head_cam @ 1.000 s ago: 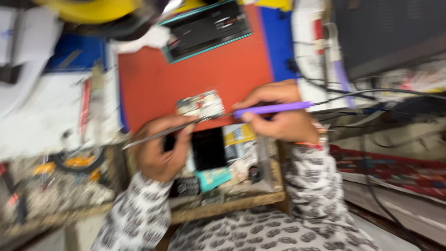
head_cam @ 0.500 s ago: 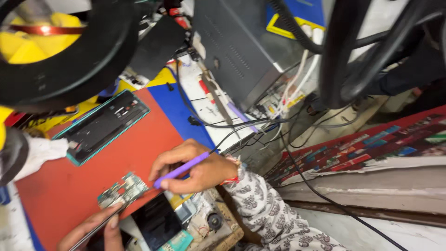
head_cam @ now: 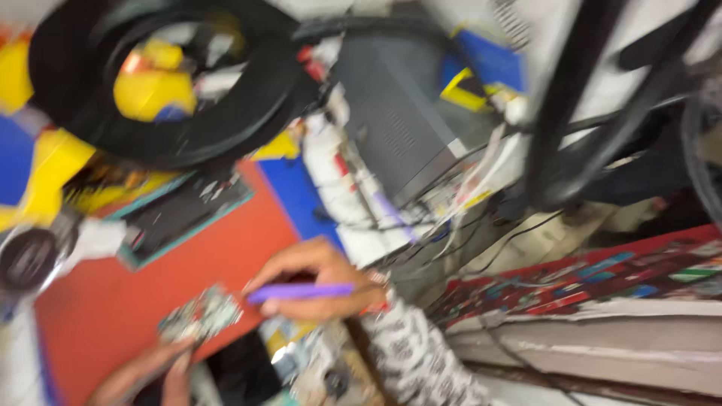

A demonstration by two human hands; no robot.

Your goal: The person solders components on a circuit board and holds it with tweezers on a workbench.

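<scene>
My right hand holds a purple pen-shaped tool lying across its fingers, its tip pointing left toward a small circuit board on the red mat. My left hand shows only partly at the bottom edge, its fingers touching the board's lower left side; whether it grips a thin tool is lost in blur. A dark phone screen lies just below the board. My patterned sleeve runs down to the right.
A teal-framed phone body lies on the mat's upper part. A black ring lamp hangs over the upper left. A grey box, tangled cables and a black stand crowd the right.
The view has swung up and to the right and blurred. Both hands stay by the circuit board, with the purple tool still in my right hand.
</scene>
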